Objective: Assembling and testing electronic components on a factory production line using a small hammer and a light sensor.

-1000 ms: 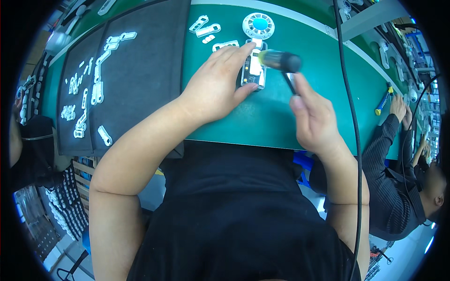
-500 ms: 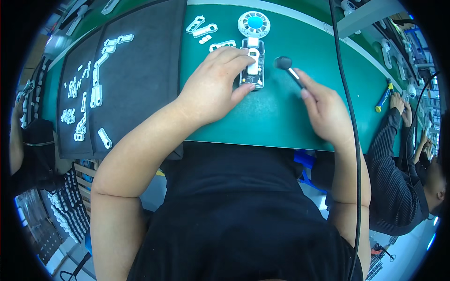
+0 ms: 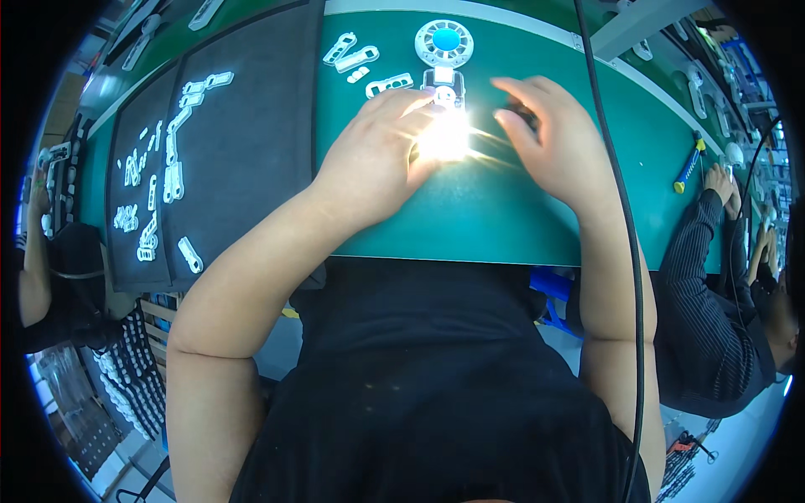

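On the green tabletop lies a device with a clear, boxy body point(image 3: 432, 81) and a round white spoked head point(image 3: 444, 44) with a light-blue centre. My left hand point(image 3: 369, 155) is closed over its body from the left, thumb at the near side. A dazzling light point(image 3: 444, 134) shines beside those fingers and hides the body's lower part. To the right, my right hand point(image 3: 558, 138) is raised off the device, thumb and forefinger curled apart. Something dark point(image 3: 526, 116) shows between them, apparently the brush, mostly hidden by the hand.
Several small white casings point(image 3: 357, 58) lie left of the device. A black mat point(image 3: 251, 151) at left carries more white parts. A black cable point(image 3: 616, 159) hangs down at right. Beyond it are a yellow-and-blue tool point(image 3: 690, 168) and a co-worker's striped sleeve point(image 3: 700, 239).
The bright light has come on at the device's body. My right hand has turned and risen slightly; the brush, held out before, is now mostly hidden. The left hand stays on the device.
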Demonstrator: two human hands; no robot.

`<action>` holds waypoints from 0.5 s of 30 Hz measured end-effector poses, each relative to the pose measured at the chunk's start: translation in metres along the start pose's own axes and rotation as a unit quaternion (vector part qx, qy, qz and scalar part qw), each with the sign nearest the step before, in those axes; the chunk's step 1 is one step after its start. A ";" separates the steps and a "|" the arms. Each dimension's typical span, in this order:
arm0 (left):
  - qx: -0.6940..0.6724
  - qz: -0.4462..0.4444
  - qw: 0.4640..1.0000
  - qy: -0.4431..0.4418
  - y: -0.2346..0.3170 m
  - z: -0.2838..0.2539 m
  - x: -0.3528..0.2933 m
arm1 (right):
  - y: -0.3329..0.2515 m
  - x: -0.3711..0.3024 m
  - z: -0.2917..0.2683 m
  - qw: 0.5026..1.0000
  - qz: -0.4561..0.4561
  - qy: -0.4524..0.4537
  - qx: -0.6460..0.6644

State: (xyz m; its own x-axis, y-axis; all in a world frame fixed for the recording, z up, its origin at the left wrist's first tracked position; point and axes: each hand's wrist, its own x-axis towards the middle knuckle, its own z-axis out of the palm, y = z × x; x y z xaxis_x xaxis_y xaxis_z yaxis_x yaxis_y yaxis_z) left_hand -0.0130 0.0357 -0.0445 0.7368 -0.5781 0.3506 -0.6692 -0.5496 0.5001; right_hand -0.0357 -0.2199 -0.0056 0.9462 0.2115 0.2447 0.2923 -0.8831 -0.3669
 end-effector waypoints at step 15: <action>-0.021 0.006 1.000 0.008 0.000 -0.001 -0.002 | -0.001 0.074 0.054 0.993 -0.036 0.022 0.112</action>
State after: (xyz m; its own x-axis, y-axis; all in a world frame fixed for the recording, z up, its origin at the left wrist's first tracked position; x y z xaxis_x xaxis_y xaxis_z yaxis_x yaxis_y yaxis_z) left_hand -0.0145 0.0379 -0.0445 0.7308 -0.5746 0.3684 -0.6731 -0.5170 0.5288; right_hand 0.0420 -0.1805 -0.0355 0.9159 0.2483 0.3154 0.3879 -0.7495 -0.5364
